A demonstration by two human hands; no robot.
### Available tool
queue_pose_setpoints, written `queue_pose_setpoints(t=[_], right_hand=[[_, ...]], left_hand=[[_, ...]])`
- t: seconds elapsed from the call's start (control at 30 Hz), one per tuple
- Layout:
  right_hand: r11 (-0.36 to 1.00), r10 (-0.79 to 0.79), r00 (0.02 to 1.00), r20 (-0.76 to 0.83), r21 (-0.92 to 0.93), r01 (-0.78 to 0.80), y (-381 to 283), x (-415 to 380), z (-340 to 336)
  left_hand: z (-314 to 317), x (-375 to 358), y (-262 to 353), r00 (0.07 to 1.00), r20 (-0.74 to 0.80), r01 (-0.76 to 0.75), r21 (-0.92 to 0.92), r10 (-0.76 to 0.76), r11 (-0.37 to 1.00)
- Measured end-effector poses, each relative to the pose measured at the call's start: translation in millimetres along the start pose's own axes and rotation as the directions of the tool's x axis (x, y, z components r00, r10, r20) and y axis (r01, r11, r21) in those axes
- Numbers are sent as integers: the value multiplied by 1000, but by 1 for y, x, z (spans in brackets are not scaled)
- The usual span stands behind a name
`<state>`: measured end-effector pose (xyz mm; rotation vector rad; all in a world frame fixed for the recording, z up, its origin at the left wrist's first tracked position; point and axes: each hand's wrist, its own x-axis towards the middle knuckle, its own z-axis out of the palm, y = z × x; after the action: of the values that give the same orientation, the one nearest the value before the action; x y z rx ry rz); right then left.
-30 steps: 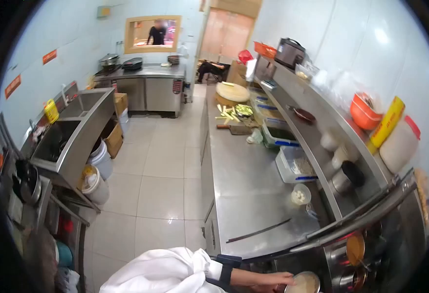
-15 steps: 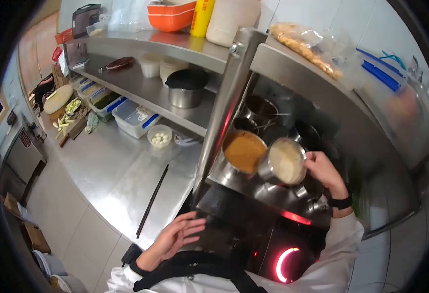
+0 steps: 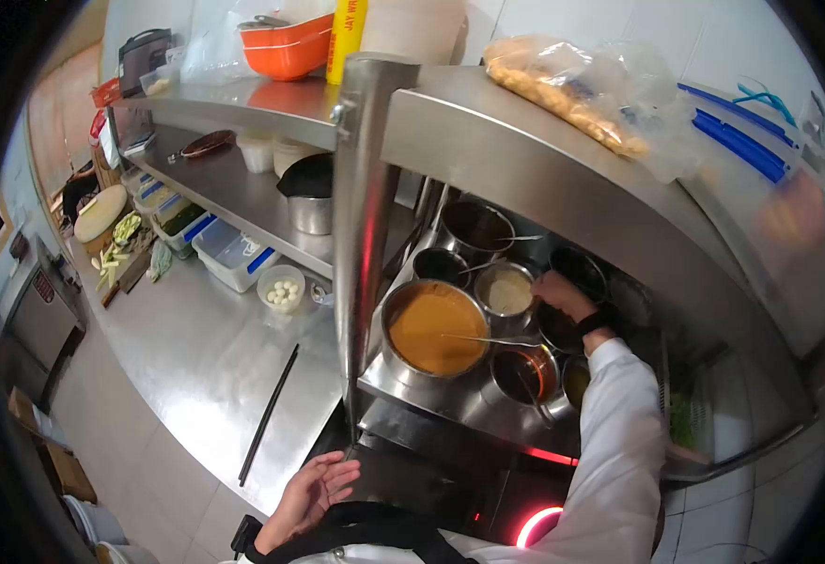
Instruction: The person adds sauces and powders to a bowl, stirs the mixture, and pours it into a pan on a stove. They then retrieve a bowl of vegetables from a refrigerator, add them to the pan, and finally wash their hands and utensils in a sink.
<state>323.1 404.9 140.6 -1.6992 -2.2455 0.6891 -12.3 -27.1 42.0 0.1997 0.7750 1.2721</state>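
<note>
My right hand (image 3: 563,295) reaches under the shelf and grips the edge of a small metal pot (image 3: 506,289) with pale, grainy-looking contents. That pot stands among others, just behind a larger pot of orange-brown sauce (image 3: 434,327) with a utensil handle lying across it. In front is a pot of dark red-brown liquid (image 3: 523,373) with a ladle. Behind stand a dark-filled pot (image 3: 476,228) and a smaller dark pot (image 3: 441,267). My left hand (image 3: 307,500) hovers near the counter's front edge, palm up, fingers loosely spread and holding nothing.
Long black chopsticks (image 3: 270,414) lie on the steel counter. A tub of white balls (image 3: 282,289) and lidded containers (image 3: 234,252) stand further back. A steel post (image 3: 361,235) separates counter and pot shelf. Below glows a red burner ring (image 3: 537,526).
My right hand has carried the small pot of pale contents back and set it among the others, behind the sauce pot. The view has shifted; my left hand stays open.
</note>
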Motion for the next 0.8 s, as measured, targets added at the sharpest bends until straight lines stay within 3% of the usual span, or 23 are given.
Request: queue_pose_setpoints(t=[0.07, 0.1, 0.17, 0.23, 0.27, 0.33, 0.37, 0.43, 0.47, 0.53, 0.67, 0.73, 0.8], right_hand=[[985, -29, 1000, -2, -169, 28, 3, 2, 7], [987, -13, 1000, 0, -163, 13, 8, -3, 4], [958, -198, 970, -139, -236, 162, 12, -12, -10], [997, -71, 994, -87, 33, 74, 41, -16, -37], [998, -49, 995, -82, 36, 53, 58, -23, -46], [941, -57, 997, -47, -338, 38, 90, -37, -63], [941, -46, 998, -45, -338, 28, 106, -43, -65], [782, -195, 980, 36, -597, 178, 139, -40, -58], [782, -200, 979, 29, -598, 177, 147, -36, -50], [790, -46, 983, -180, -609, -74, 146, -36, -28], [781, -122, 971, -205, -623, -34, 126, -43, -30], [905, 64, 998, -5, -421, -60, 112, -39, -40], [933, 28, 998, -58, -356, -47, 94, -51, -56]], left_hand=[[3, 4, -1, 1000, -22, 20, -22, -20, 1000], [5, 4, -1, 999, -24, 36, -16, -36, 999], [11, 6, 2, 998, -65, 18, 39, -16, 999], [17, 7, 5, 997, -82, 2, 75, 4, 997], [17, 8, 6, 996, -85, 5, 81, 2, 997], [20, 10, 7, 996, -89, 15, 93, -7, 996], [18, 11, 5, 996, -89, 27, 94, -18, 995], [13, 17, 3, 998, -51, 36, 78, -32, 996], [13, 18, 2, 998, -32, 51, 87, -48, 995], [13, 20, -1, 997, -3, 75, 92, -75, 993], [16, 22, -2, 993, 51, 95, 121, -102, 988], [12, 20, -2, 994, 54, 89, 124, -97, 988], [7, 19, -2, 991, 71, 106, 91, -113, 990]])
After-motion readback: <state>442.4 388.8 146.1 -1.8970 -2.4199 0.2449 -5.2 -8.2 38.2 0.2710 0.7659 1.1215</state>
